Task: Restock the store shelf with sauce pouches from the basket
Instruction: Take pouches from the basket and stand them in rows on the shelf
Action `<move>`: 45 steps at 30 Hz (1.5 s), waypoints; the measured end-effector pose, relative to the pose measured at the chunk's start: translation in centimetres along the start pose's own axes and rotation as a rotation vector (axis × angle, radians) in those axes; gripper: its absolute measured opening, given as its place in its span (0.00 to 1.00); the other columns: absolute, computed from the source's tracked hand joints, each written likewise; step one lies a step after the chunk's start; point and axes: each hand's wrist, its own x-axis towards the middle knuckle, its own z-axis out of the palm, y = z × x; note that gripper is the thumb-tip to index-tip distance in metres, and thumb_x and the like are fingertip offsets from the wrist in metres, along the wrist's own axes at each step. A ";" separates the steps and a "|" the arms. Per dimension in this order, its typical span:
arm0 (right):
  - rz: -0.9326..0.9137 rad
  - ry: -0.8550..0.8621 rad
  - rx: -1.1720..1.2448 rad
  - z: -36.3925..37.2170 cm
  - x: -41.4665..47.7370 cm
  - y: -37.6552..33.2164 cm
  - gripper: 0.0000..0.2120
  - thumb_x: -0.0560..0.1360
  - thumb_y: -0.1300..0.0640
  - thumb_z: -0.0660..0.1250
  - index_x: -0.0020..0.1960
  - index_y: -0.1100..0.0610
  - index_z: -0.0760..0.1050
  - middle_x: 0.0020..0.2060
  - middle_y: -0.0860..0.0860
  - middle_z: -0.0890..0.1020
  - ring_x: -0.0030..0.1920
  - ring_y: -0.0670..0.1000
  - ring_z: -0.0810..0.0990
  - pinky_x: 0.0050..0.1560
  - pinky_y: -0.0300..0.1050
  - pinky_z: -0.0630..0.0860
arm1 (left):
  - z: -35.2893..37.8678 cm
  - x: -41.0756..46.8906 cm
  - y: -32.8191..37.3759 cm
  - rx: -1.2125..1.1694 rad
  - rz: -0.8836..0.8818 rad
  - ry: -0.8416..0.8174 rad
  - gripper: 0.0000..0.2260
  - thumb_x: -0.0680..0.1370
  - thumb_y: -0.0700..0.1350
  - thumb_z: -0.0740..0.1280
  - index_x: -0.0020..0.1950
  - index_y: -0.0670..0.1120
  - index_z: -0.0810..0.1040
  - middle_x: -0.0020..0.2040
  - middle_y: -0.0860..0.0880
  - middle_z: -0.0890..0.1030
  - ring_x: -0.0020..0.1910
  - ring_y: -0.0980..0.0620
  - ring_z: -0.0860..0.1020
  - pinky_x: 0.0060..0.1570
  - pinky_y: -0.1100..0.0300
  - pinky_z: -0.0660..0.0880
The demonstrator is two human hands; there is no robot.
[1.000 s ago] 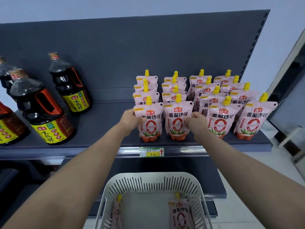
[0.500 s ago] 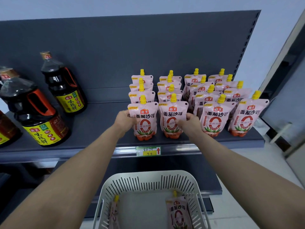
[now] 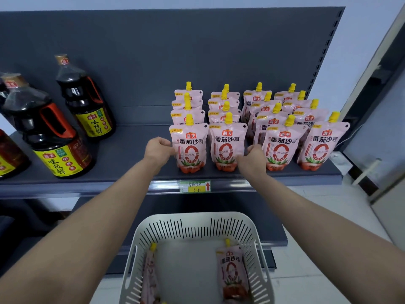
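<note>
While both hands pinch the front pouches' outer edges on the shelf, the right hand sits nearer the basket's flat-lying pouch.

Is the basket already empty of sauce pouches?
No, two pouches are in the basket: one sauce pouch lies label up on its right side and another pouch stands edge-on against its left wall.

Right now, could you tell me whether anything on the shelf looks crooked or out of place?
Nothing stands out: the pouches stand upright in four neat rows on the shelf, and the dark bottles are upright too.
</note>
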 end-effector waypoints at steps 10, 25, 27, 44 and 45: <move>-0.169 -0.484 -0.286 0.2 -6.3 1.6 0.09 0.74 0.58 0.68 0.51 0.62 0.79 0.47 0.55 0.81 0.50 0.54 0.78 0.47 0.43 0.71 | -1.1 -6.4 -3.1 0.320 0.010 -0.175 0.09 0.71 0.38 0.72 0.35 0.46 0.73 0.35 0.47 0.76 0.41 0.48 0.75 0.42 0.58 0.73; -0.113 -1.108 -0.576 6.6 -13.6 10.6 0.14 0.74 0.61 0.66 0.56 0.69 0.78 0.56 0.62 0.81 0.58 0.59 0.78 0.62 0.54 0.74 | -2.3 -15.1 -17.1 0.749 -0.568 -0.780 0.27 0.72 0.50 0.72 0.66 0.39 0.72 0.63 0.39 0.77 0.58 0.43 0.79 0.58 0.53 0.77; -0.055 -1.117 -0.577 7.0 -13.8 11.6 0.16 0.74 0.59 0.67 0.58 0.67 0.77 0.56 0.60 0.81 0.58 0.58 0.78 0.62 0.52 0.74 | -2.1 -16.0 -17.8 0.771 -0.626 -0.827 0.29 0.71 0.50 0.73 0.68 0.40 0.71 0.67 0.40 0.73 0.63 0.43 0.75 0.60 0.53 0.76; 0.087 -1.010 -0.715 8.5 -12.7 17.3 0.08 0.76 0.64 0.61 0.48 0.65 0.78 0.37 0.54 0.76 0.36 0.52 0.75 0.36 0.43 0.71 | 0.9 -15.6 -23.2 0.830 -0.337 -0.521 0.08 0.72 0.45 0.72 0.42 0.41 0.80 0.41 0.44 0.82 0.41 0.47 0.79 0.45 0.56 0.76; 0.130 -1.002 -0.722 8.6 -12.6 17.9 0.12 0.76 0.65 0.61 0.58 0.67 0.75 0.44 0.56 0.80 0.42 0.55 0.79 0.41 0.47 0.75 | 1.2 -15.3 -23.6 0.827 -0.344 -0.505 0.11 0.73 0.47 0.71 0.46 0.40 0.81 0.47 0.42 0.82 0.47 0.46 0.80 0.52 0.54 0.76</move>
